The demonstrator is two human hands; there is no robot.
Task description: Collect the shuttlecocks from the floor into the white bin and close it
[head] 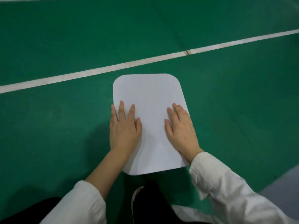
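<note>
The white bin [152, 160] shows only its lid [148, 92], a flat, plain white panel with rounded corners and no handle, label or latch to be seen. The bin's walls are hidden beneath it. It sits on the green floor [64, 126], in the middle of the view and just in front of the person's knees.

The lid looks like thin, stiff plastic, smooth and matt. It is probably light, a little slippery under a bare palm, and springy enough to bow in the middle if pushed there. For seating it, the sides and corners, over the rim, are likely the best places to press. For lifting it, the best hold would be the edges, as the top gives no purchase.

The left hand [124, 131] lies flat on the lid's left side, its outer finger at the edge. The right hand [181, 130] lies flat on the right side, along that edge. The grip of each hand is spread, fingers straight and palm down, pressing the lid and pinching nothing. Whether the lid has fully seated all round cannot be told.

No shuttlecocks show on the floor in view, so collecting seems finished and closing is the step in hand. Pale sleeves [226, 183] cover both forearms. A white line [97, 71] crosses the floor beyond the bin, from near left to far right.
</note>
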